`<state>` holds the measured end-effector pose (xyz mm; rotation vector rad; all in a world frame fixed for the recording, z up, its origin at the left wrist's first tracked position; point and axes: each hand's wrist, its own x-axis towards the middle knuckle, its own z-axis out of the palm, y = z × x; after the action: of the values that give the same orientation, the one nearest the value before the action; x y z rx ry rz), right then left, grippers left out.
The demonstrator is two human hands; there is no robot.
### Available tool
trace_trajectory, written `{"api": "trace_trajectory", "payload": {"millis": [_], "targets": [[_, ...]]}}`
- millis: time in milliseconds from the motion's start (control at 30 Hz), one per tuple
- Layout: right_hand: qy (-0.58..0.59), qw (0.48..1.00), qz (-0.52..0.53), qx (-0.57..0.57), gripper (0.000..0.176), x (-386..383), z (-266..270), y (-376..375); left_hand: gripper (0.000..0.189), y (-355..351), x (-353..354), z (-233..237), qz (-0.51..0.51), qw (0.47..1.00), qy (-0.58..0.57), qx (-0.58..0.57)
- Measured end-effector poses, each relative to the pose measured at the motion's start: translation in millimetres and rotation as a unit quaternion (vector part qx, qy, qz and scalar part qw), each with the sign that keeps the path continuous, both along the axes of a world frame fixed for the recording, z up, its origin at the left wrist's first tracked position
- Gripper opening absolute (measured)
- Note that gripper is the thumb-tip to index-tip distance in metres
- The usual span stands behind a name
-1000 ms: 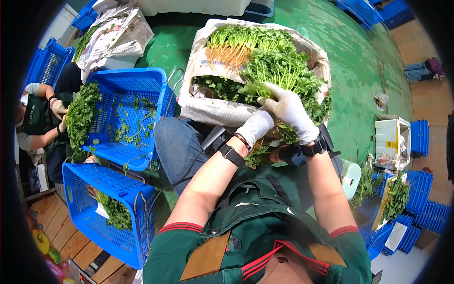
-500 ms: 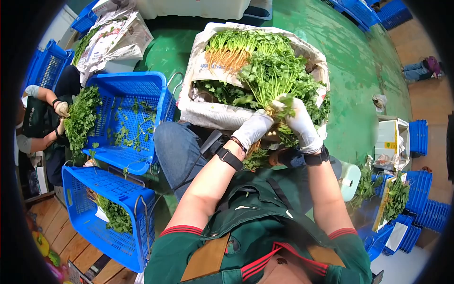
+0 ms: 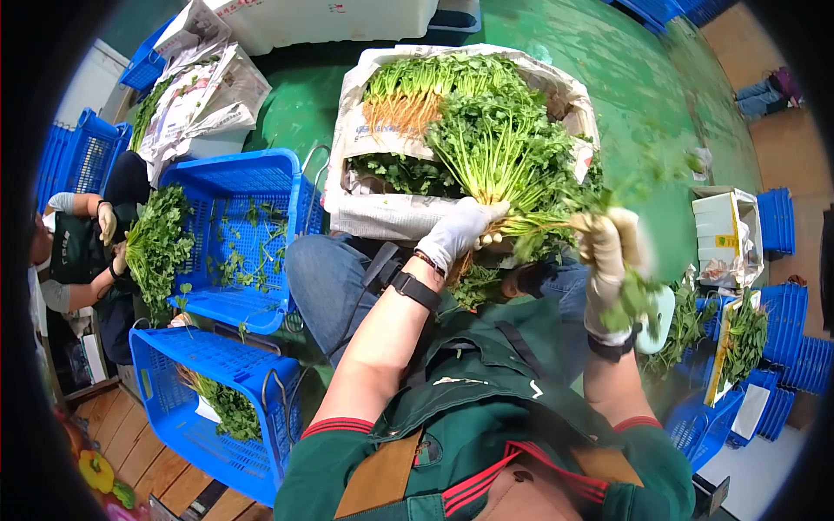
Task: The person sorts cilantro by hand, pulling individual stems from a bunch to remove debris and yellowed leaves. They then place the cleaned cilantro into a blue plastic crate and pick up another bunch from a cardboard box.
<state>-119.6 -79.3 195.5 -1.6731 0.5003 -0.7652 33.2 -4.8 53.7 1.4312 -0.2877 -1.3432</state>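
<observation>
My left hand (image 3: 465, 232), in a white glove, is closed round the root end of a bunch of coriander (image 3: 499, 169), whose leaves fan out over a newspaper-lined box (image 3: 382, 217). Off to the right, my gloved right hand (image 3: 612, 260) has curled fingers, partly smeared by motion. Loose coriander sprigs (image 3: 636, 304) hang at its palm, and stems stretch from the bunch to its fingertips. Inside the box, more coriander (image 3: 404, 95) lies in a row with its pale brown roots toward me. Leaves below my hands are partly hidden.
Left of my knee stand a blue basket (image 3: 234, 300) with scattered sprigs and another blue basket (image 3: 204, 460) holding greens. A co-worker's hand (image 3: 119, 259) holds a leafy bunch at far left. Rightward are a white foam box (image 3: 717, 230) and stacked blue crates (image 3: 777, 221).
My right hand has moved right and down, away from my left hand, drawing sprigs out from the bunch. My left hand keeps its grip and has shifted slightly left.
</observation>
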Motion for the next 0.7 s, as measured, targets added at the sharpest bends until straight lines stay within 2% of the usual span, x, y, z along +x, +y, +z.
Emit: {"api": "trace_trajectory", "payload": {"millis": [67, 100, 167, 200, 233, 267, 300, 333, 367, 433, 500, 567, 633, 667, 700], "targets": [[-0.035, 0.999, -0.019, -0.023, 0.016, -17, -6, 7, 0.031, -2, -1, 0, 0.011, 1.000, 0.004, -0.008], [-0.026, 0.999, -0.030, 0.020, 0.014, -23, -15, 12, 0.031, -3, 0, 1, 0.015, 1.000, 0.010, 0.000], [0.046, 0.997, 0.013, -0.055, 0.015, -31, -48, 18, 0.030, -3, 2, 1, 0.024, 0.999, 0.020, 0.017], [0.122, 0.980, 0.076, 0.135, 0.025, -33, -78, 19, 0.028, 0, 1, 20, 0.022, 0.995, -0.086, 0.045], [0.192, 0.918, 0.135, 0.318, 0.037, -35, -100, 19, 0.028, -1, 0, 15, 0.020, 0.995, -0.086, 0.045], [0.385, 0.881, 0.272, 0.042, 0.048, -37, -104, 18, 0.027, -2, 1, 11, 0.015, 0.999, -0.032, 0.040], [0.526, 0.726, 0.373, -0.240, 0.059, -36, -106, 16, 0.027, -4, 2, 7, 0.010, 0.999, 0.022, 0.035], [0.565, 0.683, 0.396, -0.240, 0.072, -29, -109, 11, 0.025, -4, 3, 4, 0.006, 0.999, 0.032, 0.034], [0.428, 0.800, 0.335, -0.254, 0.061, -32, -113, 5, 0.025, -2, 3, 2, 0.006, 0.999, 0.032, 0.037], [0.396, 0.891, 0.216, -0.061, 0.053, -3, -85, -5, 0.024, -4, 2, -3, 0.007, 0.999, 0.018, 0.038], [0.219, 0.956, 0.085, -0.174, 0.044, 27, -97, -22, 0.022, -6, -8, 5, 0.079, 0.996, 0.003, 0.035], [0.274, 0.930, 0.041, -0.241, 0.036, 62, -81, -32, 0.020, -7, -10, 17, 0.062, 0.997, -0.002, 0.037], [0.307, 0.910, 0.004, -0.277, 0.032, 85, -113, -48, 0.020, -6, -9, 23, 0.044, 0.997, -0.036, 0.051], [0.261, 0.935, 0.030, -0.239, 0.027, 93, -119, -51, 0.020, -5, -7, 25, 0.028, 0.995, -0.065, 0.064], [0.257, 0.936, 0.029, -0.238, 0.027, 95, -125, -53, 0.020, -4, -6, 22, 0.028, 0.995, -0.069, 0.064]]}}
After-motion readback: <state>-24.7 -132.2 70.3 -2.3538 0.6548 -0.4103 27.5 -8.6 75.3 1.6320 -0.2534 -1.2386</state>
